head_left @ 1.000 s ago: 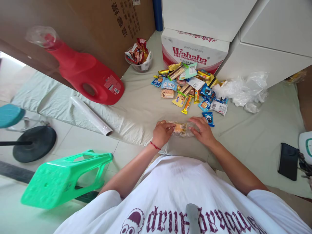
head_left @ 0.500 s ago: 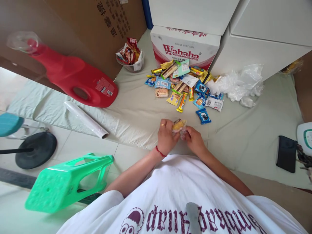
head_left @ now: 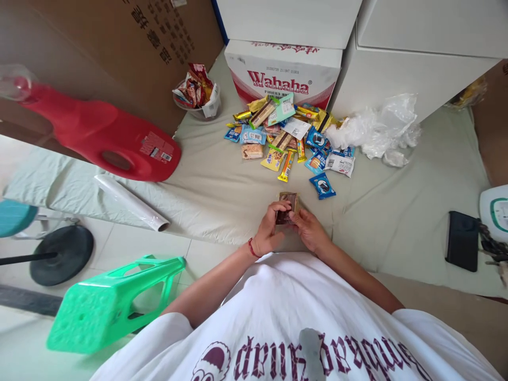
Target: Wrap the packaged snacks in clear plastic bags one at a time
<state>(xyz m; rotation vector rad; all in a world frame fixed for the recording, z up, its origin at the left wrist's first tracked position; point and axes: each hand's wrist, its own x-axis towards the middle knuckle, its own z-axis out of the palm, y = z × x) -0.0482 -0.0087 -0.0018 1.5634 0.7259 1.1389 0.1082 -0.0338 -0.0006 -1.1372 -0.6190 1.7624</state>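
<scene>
Between both sets of fingertips, just above the table edge, sits a small brown snack pack (head_left: 287,203), wrapped in something clear. Left hand (head_left: 269,233) pinches its near-left corner w/ thumb and fingers curled in; right hand (head_left: 308,230) clamps the right side the same way. Both hands closed on the pack, neither slack. It's raised off the cloth and tilted up toward the camera, prob. so the person can see its face while the wrap is worked; exact finger contact under the pack is hidden.

Beyond the fingertips, well apart, lies the snack pile (head_left: 288,137): blue, yellow and orange packs heaped loose against the Wahaha box (head_left: 283,79), which stops them sliding back. A lone blue cookie pack (head_left: 322,186) lies nearest the fingers, up and right of them. Right of the pile, crumpled clear plastic (head_left: 375,129) is bunched by the white cabinet (head_left: 397,69).

Far up-left of the fingers a clear bowl (head_left: 196,95) holds red wrappers. Left of the fingers, a red jug (head_left: 103,143) lies on its side w/ a roll of film (head_left: 133,203) near it, both on the pale cloth (head_left: 222,190) covering the surface. Off to the right rests a black phone (head_left: 461,241). Below-left, on the floor, a green stool (head_left: 107,301) is tipped over.
</scene>
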